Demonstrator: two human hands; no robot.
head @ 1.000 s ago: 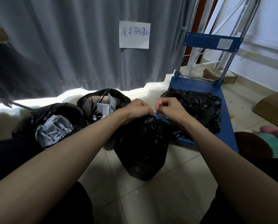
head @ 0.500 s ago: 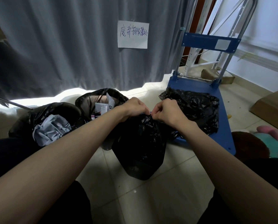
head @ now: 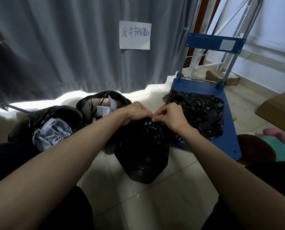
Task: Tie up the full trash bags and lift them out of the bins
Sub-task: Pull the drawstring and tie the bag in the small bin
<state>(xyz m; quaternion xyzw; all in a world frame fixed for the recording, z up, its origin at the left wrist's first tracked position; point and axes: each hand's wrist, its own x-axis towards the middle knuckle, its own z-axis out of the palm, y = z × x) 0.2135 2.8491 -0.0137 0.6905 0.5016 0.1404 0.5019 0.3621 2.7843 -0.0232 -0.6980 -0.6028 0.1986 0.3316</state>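
Observation:
A full black trash bag (head: pixel 142 151) stands on the tiled floor in front of me. My left hand (head: pixel 136 111) and my right hand (head: pixel 167 116) meet at its gathered top, and both pinch a thin blue tie (head: pixel 153 115) at the neck. Behind on the left, two bins lined with black bags stand open: one holds grey crumpled paper (head: pixel 51 133), the other (head: pixel 105 103) holds white packets. Another black bag (head: pixel 200 113) lies on the blue cart.
A blue platform cart (head: pixel 221 128) with a metal handle stands at the right. A grey curtain (head: pixel 55 47) with a paper note hangs behind the bins. Cardboard boxes (head: pixel 278 110) lie at the far right, and a soft toy (head: pixel 274 146) lies by my right knee.
My hands have drawn closer together at the bag's neck, and less of the blue tie shows between my fingers. The bag stays in place.

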